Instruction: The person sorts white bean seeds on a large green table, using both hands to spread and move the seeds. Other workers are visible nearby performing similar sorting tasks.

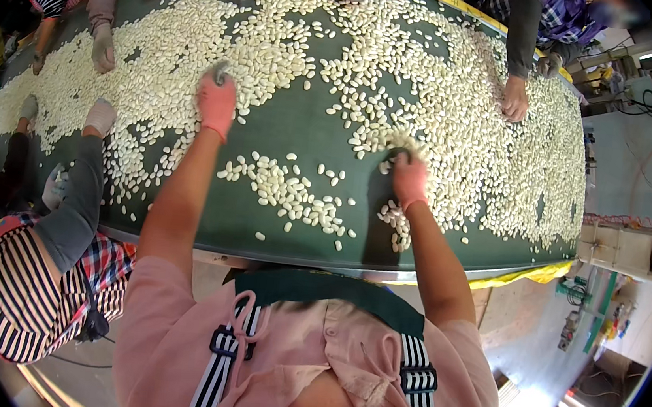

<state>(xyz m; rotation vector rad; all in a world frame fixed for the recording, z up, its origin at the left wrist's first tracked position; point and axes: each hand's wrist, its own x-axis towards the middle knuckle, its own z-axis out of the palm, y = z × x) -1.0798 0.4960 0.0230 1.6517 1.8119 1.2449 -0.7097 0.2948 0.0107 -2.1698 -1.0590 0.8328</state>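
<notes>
Small white oval pieces (289,192), cocoon-like or like large beans, lie thickly spread over a dark green belt (270,134). My left hand (217,103), in a pink glove with dark grey fingertips, reaches in among them left of the middle. Its fingers are bent close together, and what they hold, if anything, is hidden. To the right, my right hand (409,182) wears the same kind of glove and is low at the edge of the dense pieces. Its fingers are dark and partly hidden. Just beyond them the pieces are smeared by motion.
Co-workers' gloved hands (104,50) work along the far side; one bare hand (515,101) is at the far right. Beside me at left, a person in a striped garment (27,291) reaches onto the belt. A metal edge (303,266) runs before me, with yellow sheeting (525,274) at right.
</notes>
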